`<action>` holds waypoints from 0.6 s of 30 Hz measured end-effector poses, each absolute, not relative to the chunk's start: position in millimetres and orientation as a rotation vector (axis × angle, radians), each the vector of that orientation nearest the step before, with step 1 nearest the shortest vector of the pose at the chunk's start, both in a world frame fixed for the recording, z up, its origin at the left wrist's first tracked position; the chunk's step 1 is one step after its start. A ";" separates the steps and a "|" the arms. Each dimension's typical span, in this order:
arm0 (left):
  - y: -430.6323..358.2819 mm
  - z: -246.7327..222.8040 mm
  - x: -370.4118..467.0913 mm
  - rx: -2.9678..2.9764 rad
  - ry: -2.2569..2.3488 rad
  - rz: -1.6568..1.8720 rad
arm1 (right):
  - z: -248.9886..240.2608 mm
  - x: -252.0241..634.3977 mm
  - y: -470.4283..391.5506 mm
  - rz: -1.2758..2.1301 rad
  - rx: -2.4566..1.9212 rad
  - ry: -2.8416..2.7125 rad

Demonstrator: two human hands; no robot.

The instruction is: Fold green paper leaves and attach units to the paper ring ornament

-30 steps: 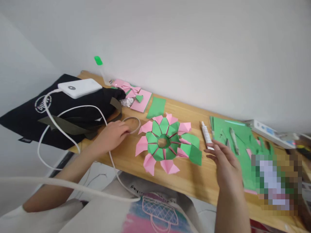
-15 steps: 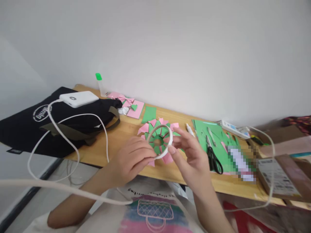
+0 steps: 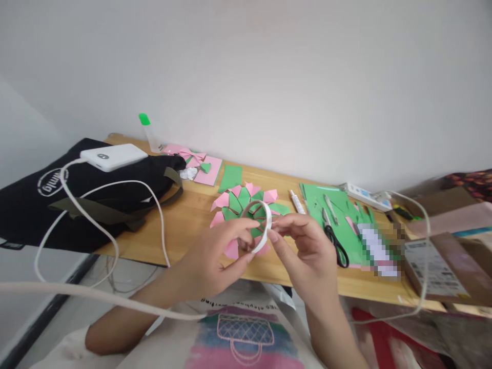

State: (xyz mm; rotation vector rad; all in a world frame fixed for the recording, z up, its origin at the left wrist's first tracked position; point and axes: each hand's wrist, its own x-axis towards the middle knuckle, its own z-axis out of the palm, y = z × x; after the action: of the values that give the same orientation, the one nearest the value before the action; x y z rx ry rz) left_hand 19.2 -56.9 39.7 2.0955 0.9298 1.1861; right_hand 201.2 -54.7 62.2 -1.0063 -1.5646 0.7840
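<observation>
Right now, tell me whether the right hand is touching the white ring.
Touching: the head view shows the thumb tip of the right hand against the outer side of the white ring, with no gap visible.

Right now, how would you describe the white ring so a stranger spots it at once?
Start at the table by the wall and find the pink-and-green flower lying on it. In front of that, the left hand and right hand hold up the ring. Unlike the many-petalled flower behind, it is a plain, narrow white hoop with an open middle.
</observation>
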 end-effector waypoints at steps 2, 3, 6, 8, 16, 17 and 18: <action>-55.9 39.6 25.1 2.039 0.888 1.180 | 62.7 201.5 -56.2 0.785 -1.003 -1.571; -54.8 39.3 27.7 2.020 0.867 1.170 | 63.3 201.6 -57.0 0.793 -0.999 -1.560; -50.4 39.1 33.5 1.970 0.856 1.116 | 65.6 201.7 -58.6 0.840 -0.977 -1.466; -47.5 40.3 36.4 1.948 0.852 1.086 | 67.1 202.4 -59.3 0.863 -0.960 -1.414; -37.2 48.9 45.3 1.814 0.718 1.104 | 60.9 209.6 -61.2 0.988 -0.985 -1.389; -36.0 49.2 46.0 1.782 0.707 1.090 | 59.6 210.4 -61.2 1.007 -0.991 -1.385; -35.0 49.5 46.7 1.749 0.699 1.076 | 58.4 211.0 -61.1 1.013 -0.997 -1.386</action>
State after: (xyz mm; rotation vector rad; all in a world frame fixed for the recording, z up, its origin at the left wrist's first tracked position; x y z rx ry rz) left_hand 46.7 -35.0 49.5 1.7493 0.6989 1.0757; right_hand 211.0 -61.1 58.4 -0.9970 -1.3858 1.0131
